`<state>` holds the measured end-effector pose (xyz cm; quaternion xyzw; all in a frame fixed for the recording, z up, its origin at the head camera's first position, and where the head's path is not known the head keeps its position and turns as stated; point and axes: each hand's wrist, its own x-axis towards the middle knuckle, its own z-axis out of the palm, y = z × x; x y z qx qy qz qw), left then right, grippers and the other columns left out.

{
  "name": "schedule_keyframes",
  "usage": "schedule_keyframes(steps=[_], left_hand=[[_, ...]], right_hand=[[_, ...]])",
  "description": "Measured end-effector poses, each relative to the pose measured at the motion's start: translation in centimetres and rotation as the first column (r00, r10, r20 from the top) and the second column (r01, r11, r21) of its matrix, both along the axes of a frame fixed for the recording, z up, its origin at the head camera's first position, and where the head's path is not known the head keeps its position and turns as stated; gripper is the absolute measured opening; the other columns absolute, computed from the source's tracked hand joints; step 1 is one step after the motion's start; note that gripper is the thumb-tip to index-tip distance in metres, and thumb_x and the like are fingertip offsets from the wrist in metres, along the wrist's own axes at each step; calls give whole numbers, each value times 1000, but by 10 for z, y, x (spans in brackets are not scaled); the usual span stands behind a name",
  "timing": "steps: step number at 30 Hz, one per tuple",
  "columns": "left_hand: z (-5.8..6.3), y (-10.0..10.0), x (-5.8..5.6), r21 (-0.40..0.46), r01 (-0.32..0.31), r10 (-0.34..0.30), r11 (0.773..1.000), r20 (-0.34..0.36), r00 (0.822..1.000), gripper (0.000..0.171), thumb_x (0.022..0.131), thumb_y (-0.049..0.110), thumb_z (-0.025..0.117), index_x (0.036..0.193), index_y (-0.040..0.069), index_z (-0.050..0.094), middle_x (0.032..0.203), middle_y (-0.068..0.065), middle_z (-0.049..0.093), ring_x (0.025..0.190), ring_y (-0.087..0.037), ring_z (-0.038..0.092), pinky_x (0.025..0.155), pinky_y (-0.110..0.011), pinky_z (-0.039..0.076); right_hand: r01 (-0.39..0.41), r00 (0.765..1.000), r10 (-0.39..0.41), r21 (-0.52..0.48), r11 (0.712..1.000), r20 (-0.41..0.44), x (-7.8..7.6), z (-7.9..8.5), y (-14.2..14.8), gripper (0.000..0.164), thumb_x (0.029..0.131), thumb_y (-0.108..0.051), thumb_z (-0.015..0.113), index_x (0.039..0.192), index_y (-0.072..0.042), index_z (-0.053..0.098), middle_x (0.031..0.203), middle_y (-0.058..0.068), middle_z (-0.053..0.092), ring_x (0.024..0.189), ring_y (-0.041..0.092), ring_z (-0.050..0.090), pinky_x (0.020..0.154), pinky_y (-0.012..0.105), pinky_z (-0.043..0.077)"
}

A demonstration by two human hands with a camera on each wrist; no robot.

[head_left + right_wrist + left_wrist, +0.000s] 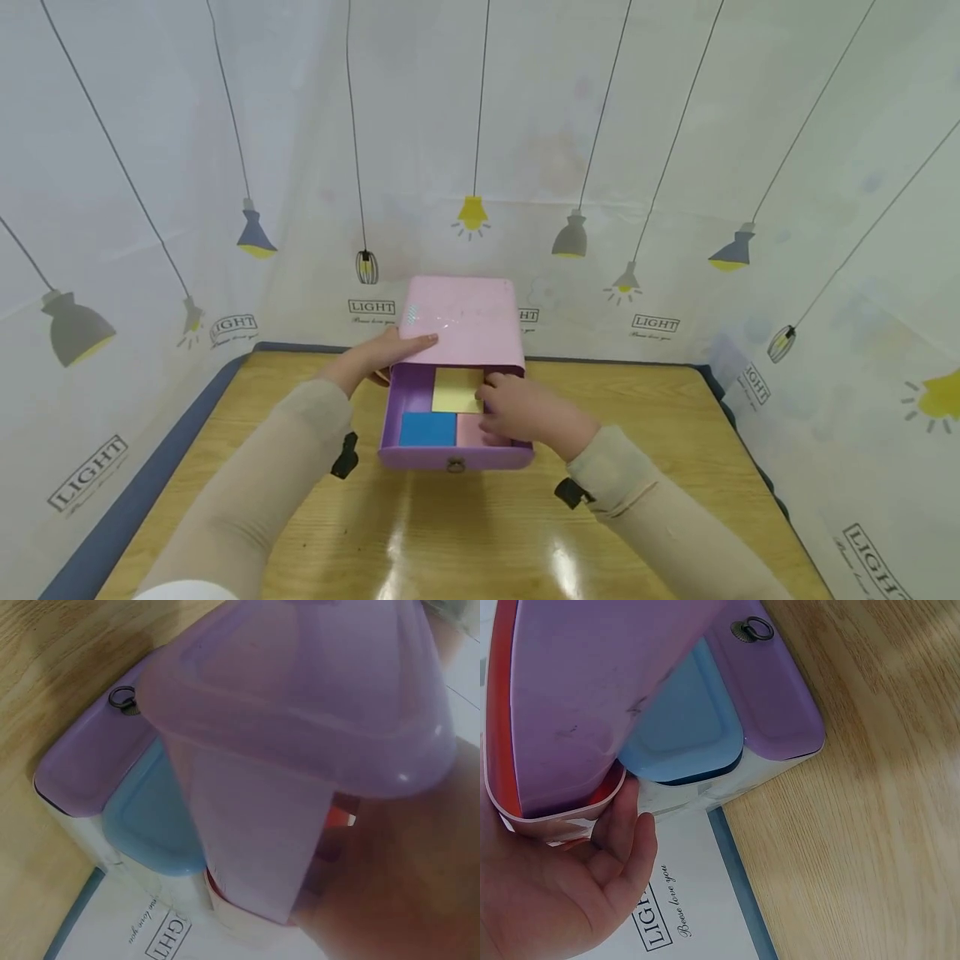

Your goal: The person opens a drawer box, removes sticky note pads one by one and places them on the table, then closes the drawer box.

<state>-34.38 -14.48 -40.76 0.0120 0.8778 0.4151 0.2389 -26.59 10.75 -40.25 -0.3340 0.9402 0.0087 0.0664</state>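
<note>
A pink drawer cabinet (465, 321) stands at the back of the table with its purple top drawer (456, 458) pulled out. Inside lie a yellow paper pad (458, 390), a blue pad (427, 429) and a pink pad (476, 429). My left hand (378, 354) rests at the cabinet's upper left edge, thumb flat on top, fingers against the side. My right hand (528, 408) reaches into the drawer's right part, fingertips at the yellow and pink pads. I cannot tell whether it holds anything; the drawer blocks the right wrist view.
Below the pulled-out drawer are a light blue drawer (694, 720) and a purple drawer (769, 690) with a ring pull (757, 628), both closed. The wooden table (450, 542) ends at a wall sheet (300, 167) printed with lamps.
</note>
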Motion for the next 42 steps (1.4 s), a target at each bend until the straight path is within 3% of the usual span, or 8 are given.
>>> schedule_keyframes(steps=[6, 10, 15, 22, 30, 37, 42], left_hand=[[1, 1, 0, -8, 3, -3, 1000, 4, 1000, 105, 80, 79, 51, 146, 3, 21, 126, -19, 47, 101, -34, 58, 85, -49, 51], [1, 2, -1, -13, 0, 0, 1000, 5, 1000, 110, 80, 80, 51, 148, 1, 15, 123, -21, 47, 101, -34, 57, 83, -47, 52], [-2, 3, -1, 4, -10, 10, 1000, 7, 1000, 111, 80, 79, 52, 149, 0, 15, 125, -21, 48, 102, -34, 57, 86, -51, 51], [-1, 4, 0, 25, 5, -5, 1000, -7, 1000, 104, 83, 75, 52, 149, 3, 19, 130, -21, 48, 106, -35, 57, 82, -48, 52], [-1, 5, -1, 42, -1, 2, 999, -21, 1000, 102, 84, 72, 54, 148, 1, 20, 132, -24, 46, 108, -39, 57, 80, -48, 53], [-1, 3, 0, -2, -5, 5, 1000, -6, 1000, 111, 79, 79, 51, 147, -1, 16, 126, -22, 46, 104, -35, 57, 84, -48, 52], [-1, 2, -1, 6, -1, 1, 1000, -8, 1000, 110, 80, 78, 52, 148, -1, 16, 129, -23, 46, 106, -36, 56, 84, -48, 52]], right_hand=[[47, 998, -47, 9, 999, 35, -10, -5, -7, 29, 94, -38, 63, 105, -11, 64, 99, 4, 56, 86, 17, 54, 75, 34, 49], [48, 997, -48, -1, 999, 59, -19, -5, -10, 24, 95, -35, 63, 102, -12, 63, 95, 4, 60, 87, 19, 58, 78, 36, 50], [55, 995, -54, -2, 998, 88, -25, -5, -11, 17, 94, -31, 64, 93, -15, 59, 84, 0, 57, 78, 17, 55, 72, 34, 48], [87, 990, -89, 30, 996, 108, -19, 0, -9, 21, 93, -35, 65, 89, -17, 55, 85, 0, 53, 78, 17, 52, 69, 34, 46], [59, 997, -63, 96, 994, 44, -11, 6, -9, 23, 93, -38, 64, 87, -16, 58, 96, 2, 54, 78, 14, 54, 72, 32, 49], [49, 999, -51, 84, 995, 20, -6, 11, -8, 24, 95, -34, 61, 103, -12, 65, 106, 3, 58, 89, 15, 60, 80, 32, 52], [26, 1000, -26, 61, 998, -3, 0, 19, -7, 21, 95, -31, 62, 94, -11, 64, 97, 1, 57, 82, 14, 58, 75, 32, 52]])
